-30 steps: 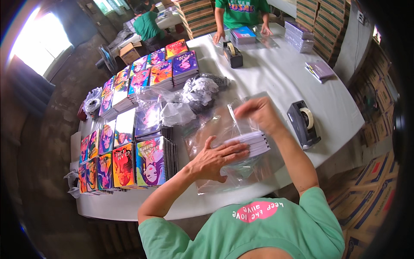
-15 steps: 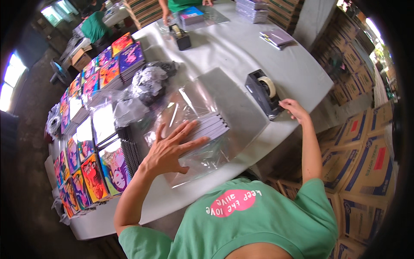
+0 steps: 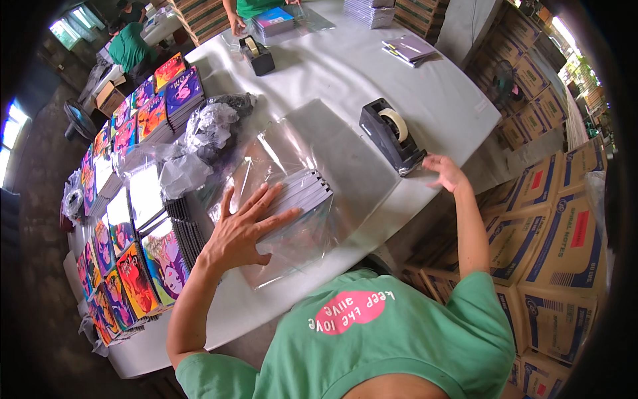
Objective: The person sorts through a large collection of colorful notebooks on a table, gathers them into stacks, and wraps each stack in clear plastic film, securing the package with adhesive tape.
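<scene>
The left hand [image 3: 242, 229] lies flat, palm down, fingers spread wide and gripping nothing, pressed on a clear plastic bag [image 3: 292, 199] that wraps a stack of notebooks [image 3: 302, 193]; the forearm runs up from the lower left, elbow bent, wrist a little raised. The stack sits under and just past the fingertips, its grey edges showing at the far side of the fingers, and the loose film spreads out beyond them and toward the person on the white table [image 3: 345, 73]. To the thumb's outer side, rows of colourful notebook stacks [image 3: 143, 259] line the table's left edge, and crumpled plastic [image 3: 209, 126] lies beyond them. The right hand [image 3: 444, 173] is stretched out at the table's right rim, arm nearly straight, fingers loosely parted and slightly curled, holding nothing; its fingertips are just beside the base of a black tape dispenser [image 3: 392, 136], and whether they touch it cannot be told. Cardboard boxes [image 3: 558, 233] are stacked below and to the right of that arm. Far past both hands, a second tape dispenser [image 3: 258, 54] stands near the table's far end, thin booklets [image 3: 409, 48] lie to its right, and another person's hand [image 3: 234, 26] rests near it.
</scene>
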A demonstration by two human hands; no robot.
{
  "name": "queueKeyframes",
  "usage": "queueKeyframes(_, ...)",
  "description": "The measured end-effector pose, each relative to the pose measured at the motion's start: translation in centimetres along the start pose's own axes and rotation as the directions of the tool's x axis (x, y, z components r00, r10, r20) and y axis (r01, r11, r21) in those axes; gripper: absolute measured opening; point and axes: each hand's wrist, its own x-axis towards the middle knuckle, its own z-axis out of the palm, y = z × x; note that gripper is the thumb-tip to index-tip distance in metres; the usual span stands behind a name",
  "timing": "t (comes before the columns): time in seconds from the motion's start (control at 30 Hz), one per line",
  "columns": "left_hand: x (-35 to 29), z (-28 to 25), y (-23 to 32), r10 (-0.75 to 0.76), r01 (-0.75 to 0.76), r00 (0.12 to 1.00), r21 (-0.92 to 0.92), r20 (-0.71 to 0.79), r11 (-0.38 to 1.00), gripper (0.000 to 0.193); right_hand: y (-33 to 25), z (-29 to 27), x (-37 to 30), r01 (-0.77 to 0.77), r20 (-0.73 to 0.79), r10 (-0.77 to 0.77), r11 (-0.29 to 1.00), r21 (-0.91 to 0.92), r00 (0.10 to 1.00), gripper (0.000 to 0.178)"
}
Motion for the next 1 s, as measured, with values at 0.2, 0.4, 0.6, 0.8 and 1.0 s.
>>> queueKeyframes(0.2, 0.1, 0.3, 0.0, -0.039, 0.039, 0.999, 0.015, 0.003, 0.999, 0.116, -6.6, 4.7, -1.2, 0.149, -0.323, -0.242, 0.946, -0.286, 0.915, 0.024)
queueKeyframes(0.4, -0.3, -0.2, 0.2, -0.02, 0.023, 0.999, 0.092, -0.034, 0.995, 0.116, -22.7, 19.4, -5.0, 0.446, 0.778, -0.208, 0.889, -0.102, 0.592, 0.081)
queueKeyframes(0.6, -0.2, -0.3, 0.1, -0.022, 0.023, 1.0, 0.074, -0.016, 0.997, 0.117, -22.1, 26.2, -5.0, 0.675, 0.599, -0.346, 0.167, -0.718, 0.722, 0.096)
queueKeyframes(0.8, -0.8, 0.0, -0.1, 0.0, 0.001, 1.0, 0.025, -0.031, 1.0, 0.119, -18.8, 19.6, -5.4, 0.919, 0.822, -0.502, -0.12, -0.376, 0.271, 0.088)
queueKeyframes(1.0, -0.4, 1.8, -0.8, -0.012, -0.007, 0.993, -0.162, -0.114, 0.987, 0.084, -17.1, 24.0, -8.3, 0.943, 0.402, -0.915, -0.163, -0.29, -0.034, 0.027)
